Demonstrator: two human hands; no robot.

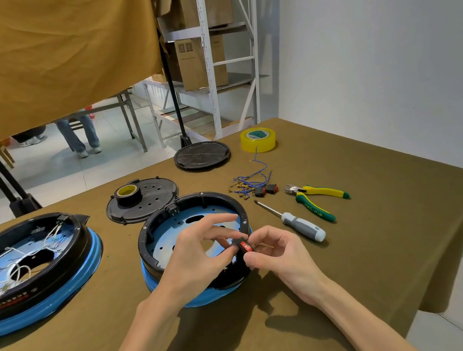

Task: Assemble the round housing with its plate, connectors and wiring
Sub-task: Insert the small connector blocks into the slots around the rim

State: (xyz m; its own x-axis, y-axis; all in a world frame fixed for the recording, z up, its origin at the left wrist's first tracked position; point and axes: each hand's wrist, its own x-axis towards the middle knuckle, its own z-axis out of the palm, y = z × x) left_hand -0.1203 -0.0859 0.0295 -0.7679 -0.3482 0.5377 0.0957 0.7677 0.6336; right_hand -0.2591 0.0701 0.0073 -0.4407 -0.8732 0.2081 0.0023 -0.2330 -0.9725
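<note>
Both hands pinch a small red-faced switch (244, 245) at the near-right rim of the open round housing (194, 239), mid-table: left hand (202, 252) and right hand (275, 250) curled round it; light, rigid, best gripped by its sides

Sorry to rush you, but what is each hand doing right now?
Left hand: pinches the red switch over the round housing.
Right hand: fingers curled, also gripping the switch.
</note>
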